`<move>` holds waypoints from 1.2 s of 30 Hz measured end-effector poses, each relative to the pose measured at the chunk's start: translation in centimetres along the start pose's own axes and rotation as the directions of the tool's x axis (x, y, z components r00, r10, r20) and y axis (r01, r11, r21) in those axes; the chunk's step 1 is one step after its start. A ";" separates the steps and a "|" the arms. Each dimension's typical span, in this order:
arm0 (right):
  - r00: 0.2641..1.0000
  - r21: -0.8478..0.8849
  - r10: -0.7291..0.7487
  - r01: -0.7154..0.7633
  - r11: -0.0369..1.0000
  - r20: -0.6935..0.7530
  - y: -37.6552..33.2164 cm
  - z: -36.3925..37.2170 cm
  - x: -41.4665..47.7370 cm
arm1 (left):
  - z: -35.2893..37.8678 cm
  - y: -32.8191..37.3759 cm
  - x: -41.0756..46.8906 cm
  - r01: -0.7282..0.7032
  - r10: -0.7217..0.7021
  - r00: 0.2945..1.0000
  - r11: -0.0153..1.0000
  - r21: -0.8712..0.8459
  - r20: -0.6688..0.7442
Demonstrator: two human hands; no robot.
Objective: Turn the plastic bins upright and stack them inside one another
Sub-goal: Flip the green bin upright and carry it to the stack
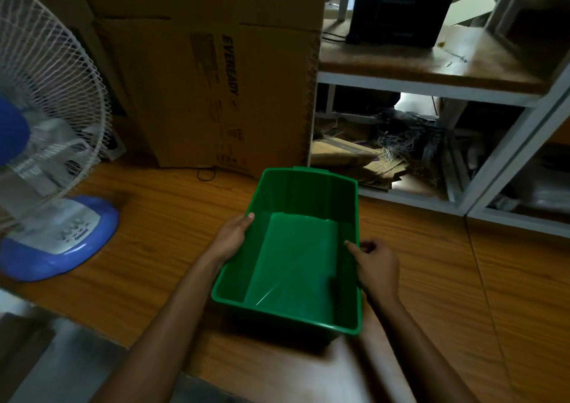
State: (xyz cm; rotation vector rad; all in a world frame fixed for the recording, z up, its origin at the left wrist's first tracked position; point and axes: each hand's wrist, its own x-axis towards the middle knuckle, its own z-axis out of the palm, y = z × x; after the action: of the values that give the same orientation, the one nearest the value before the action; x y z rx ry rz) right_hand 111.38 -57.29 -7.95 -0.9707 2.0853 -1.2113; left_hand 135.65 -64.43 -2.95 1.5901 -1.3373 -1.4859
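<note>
A green plastic bin (308, 193) stands upright with its opening up, over the wooden floor in the middle of the view. Its inside is bare and shows only the flat green bottom. My left hand (233, 236) grips the bin's left rim, thumb over the edge. My right hand (377, 265) grips the right rim, with the thumb inside and the fingers on the outer wall. I cannot tell whether the bin rests on the floor or is lifted slightly. No other bin shows.
A white and blue standing fan (46, 143) is at the left. Large cardboard boxes (216, 94) stand behind the bin. A white-framed shelf (431, 91) with a wooden board, a black device (398, 4) and clutter below fills the right.
</note>
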 end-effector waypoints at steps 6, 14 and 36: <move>0.995 0.112 0.086 -0.081 0.990 -0.040 0.4 0.6 0.0 | -0.3 -0.6 0.7 -0.044 0.045 0.999 0.995 0.088 -0.014; 0.989 0.164 0.115 -0.130 0.978 0.097 -1.0 -0.2 -0.8 | -0.9 -0.8 0.5 0.096 -0.086 0.991 0.991 -0.094 0.104; 0.977 0.162 -0.200 0.209 0.964 -0.071 2.9 -20.0 -17.1 | 12.8 0.0 -17.3 -0.306 0.374 0.895 0.911 -0.275 0.243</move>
State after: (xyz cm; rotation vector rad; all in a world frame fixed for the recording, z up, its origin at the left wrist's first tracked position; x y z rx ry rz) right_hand 105.94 -32.70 0.07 -1.1057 1.9216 -1.5076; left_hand 125.54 -45.85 0.80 0.9551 -1.4533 -1.6204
